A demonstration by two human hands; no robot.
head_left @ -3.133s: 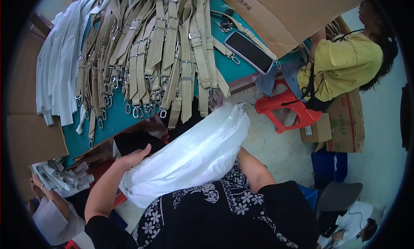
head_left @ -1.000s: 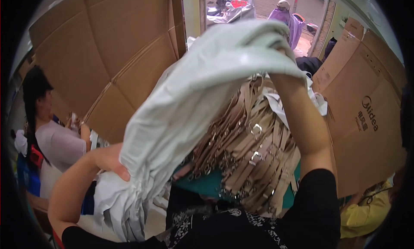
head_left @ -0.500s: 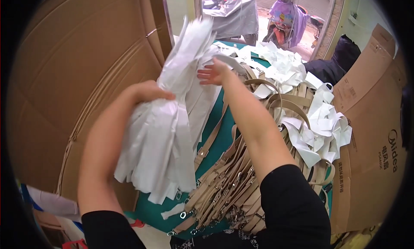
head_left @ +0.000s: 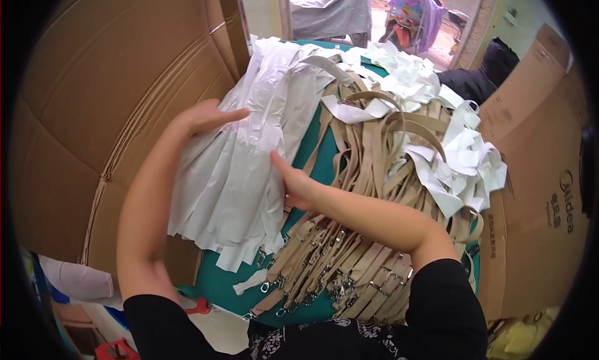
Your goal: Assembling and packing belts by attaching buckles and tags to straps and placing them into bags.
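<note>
A thick bundle of long white strips (head_left: 228,179), paper- or film-like, lies flat on the green tabletop at the left. My left hand (head_left: 209,116) rests against its left edge, with the thumb stretched over the top. At the right edge is my right hand (head_left: 298,184), its thumb pointing up along the strips; its other fingers are partly hidden. Both hands look open and do not grip the bundle. Beside it, to the right, lies a big heap of beige straps (head_left: 368,166) with metal clasps at their near ends.
Crumpled white strips (head_left: 458,163) cover the straps' far and right parts. A cardboard sheet (head_left: 125,104) stands along the left, and a cardboard box (head_left: 530,235) on the right. Behind the green table (head_left: 228,297) sits a black bag (head_left: 471,85). Covered scooters (head_left: 409,23) stand beyond the doorway.
The white bundle, raised and fanned at its far end before, now lies flat on the table. My right hand has come nearer, from its far part to its right edge.
</note>
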